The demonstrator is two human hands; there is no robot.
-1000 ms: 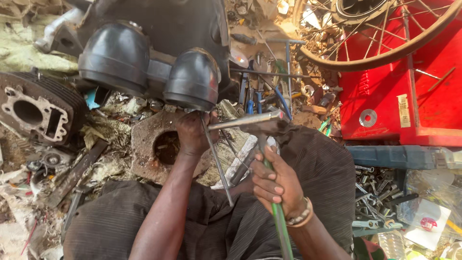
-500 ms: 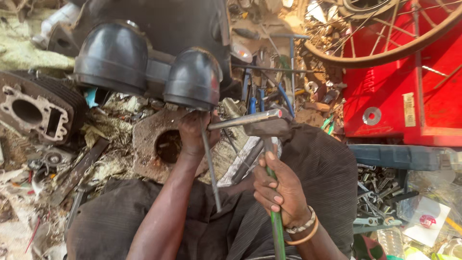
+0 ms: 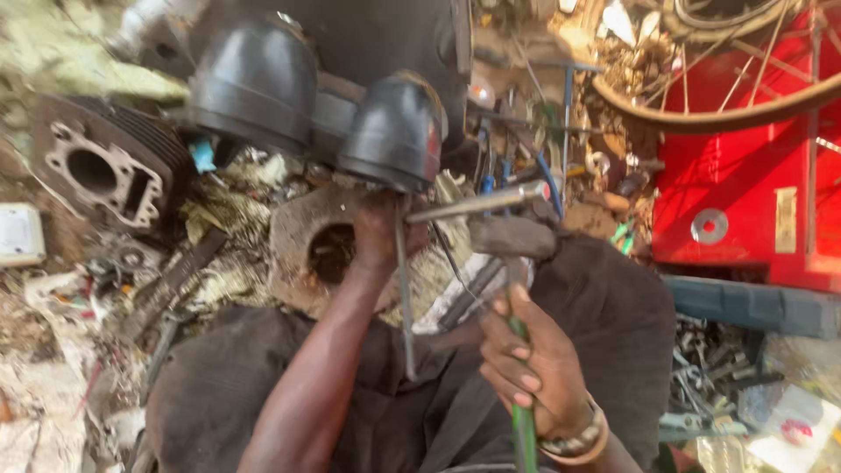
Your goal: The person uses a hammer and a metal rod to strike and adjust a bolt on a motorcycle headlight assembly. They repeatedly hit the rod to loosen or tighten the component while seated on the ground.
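We see dirt ground (image 3: 53, 412) strewn with scrap metal and debris in warm daylight. A red metal box (image 3: 745, 193) stands right, beneath a spoked wheel (image 3: 727, 96).

Single head-worn view, looking steeply down and forward from close above the person's lap. The left hand (image 3: 378, 235) and right hand (image 3: 533, 372) sit low in the centre. A black twin-domed gauge housing (image 3: 324, 109) fills the upper frame; no second view overlaps.
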